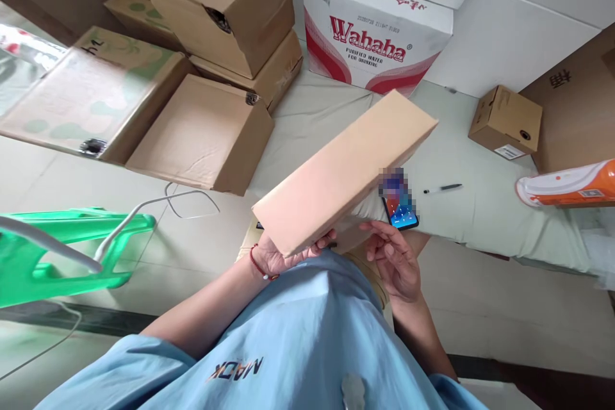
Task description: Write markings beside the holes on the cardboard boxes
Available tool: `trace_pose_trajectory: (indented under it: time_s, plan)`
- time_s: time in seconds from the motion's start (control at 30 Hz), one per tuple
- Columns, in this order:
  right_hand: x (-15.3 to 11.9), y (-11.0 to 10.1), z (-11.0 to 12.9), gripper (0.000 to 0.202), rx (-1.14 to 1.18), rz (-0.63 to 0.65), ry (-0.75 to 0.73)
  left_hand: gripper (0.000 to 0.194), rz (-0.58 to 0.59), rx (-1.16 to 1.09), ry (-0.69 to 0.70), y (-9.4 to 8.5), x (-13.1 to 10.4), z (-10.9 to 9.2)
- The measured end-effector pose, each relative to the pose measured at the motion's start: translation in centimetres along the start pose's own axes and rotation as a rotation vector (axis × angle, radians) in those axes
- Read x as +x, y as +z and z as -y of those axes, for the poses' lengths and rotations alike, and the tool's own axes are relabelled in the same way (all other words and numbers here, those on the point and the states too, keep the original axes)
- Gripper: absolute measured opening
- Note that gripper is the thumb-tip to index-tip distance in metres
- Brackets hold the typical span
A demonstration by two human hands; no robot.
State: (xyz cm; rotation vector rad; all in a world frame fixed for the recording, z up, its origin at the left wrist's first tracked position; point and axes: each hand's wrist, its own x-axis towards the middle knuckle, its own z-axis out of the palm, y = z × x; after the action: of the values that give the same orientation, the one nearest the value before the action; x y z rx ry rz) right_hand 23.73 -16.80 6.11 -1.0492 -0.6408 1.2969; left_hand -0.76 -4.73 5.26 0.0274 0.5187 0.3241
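Note:
A long plain cardboard box (343, 173) rests tilted in my left hand (283, 256), its far end raised toward the upper right. The fingers of that hand curl under the near end of the box, and a red bracelet circles the wrist. My right hand (394, 259) is held apart from the box on its right side, palm up with loosely bent, separated fingers and nothing in it. Just beyond the right hand lies a smartphone (402, 211) with its screen lit, partly blurred out. A pen (442, 189) lies to the right of the phone.
Several cardboard boxes (202, 131) are stacked at the left. A white Wahaha carton (375, 45) stands at the back. On the right are a small brown box (507, 118) and an orange-and-white cylinder (571, 184). A green plastic stool (110, 278) with a white cable (125, 224) stands at lower left.

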Motion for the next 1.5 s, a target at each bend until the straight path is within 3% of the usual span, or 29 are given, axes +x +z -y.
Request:
trace_pose_trajectory:
  time_s: [0.23, 0.43, 0.57, 0.67, 0.87, 1.03, 1.17, 1.3, 1.4, 1.5]
  plan:
    - [0.3, 0.1, -0.6, 0.039, 0.001, -0.004, 0.029, 0.045, 0.029, -0.012, 0.008, -0.6, 0.0, -0.7]
    - [0.4, 0.1, -0.6, 0.045, 0.007, -0.072, 0.049, 0.040, -0.039, 0.076, 0.246, 0.1, 0.2, -0.1]
    - [0.5, -0.4, -0.8, 0.064, -0.017, -0.107, 0.046, 0.047, -0.082, 0.375, 0.435, 0.1, 0.7, 0.2]
    - [0.5, -1.1, -1.0, 0.072, -0.071, -0.108, 0.041, 0.055, -0.018, 0.564, 0.503, -0.5, 0.9, 0.0]
    - [-0.6, -1.7, -1.1, 0.060, -0.129, -0.078, 0.066, 0.093, 0.069, 0.600, 0.471, -1.6, 0.8, -0.3]
    - [-1.3, -1.5, -1.4, 0.074, -0.119, -0.067, 0.070, 0.091, 0.057, 0.627, 0.409, -1.7, 0.7, -0.5]
    - [-0.8, -1.3, -1.3, 0.060, -0.145, -0.077, 0.021, 0.087, 0.046, 0.675, 0.463, -1.5, 0.6, -0.8]
    - [0.1, -1.0, -0.8, 0.044, -0.203, -0.061, 0.023, 0.090, 0.015, 0.779, 0.665, -0.8, 0.3, -0.9]
    - [0.7, -0.5, -0.9, 0.034, -0.211, -0.016, 0.032, 0.091, -0.076, 0.963, 0.865, -0.2, -0.5, -1.0]
    - [1.4, 0.4, -1.6, 0.044, -0.137, -0.001, 0.074, 0.094, -0.166, 1.202, 1.064, 0.5, -1.5, -1.1]
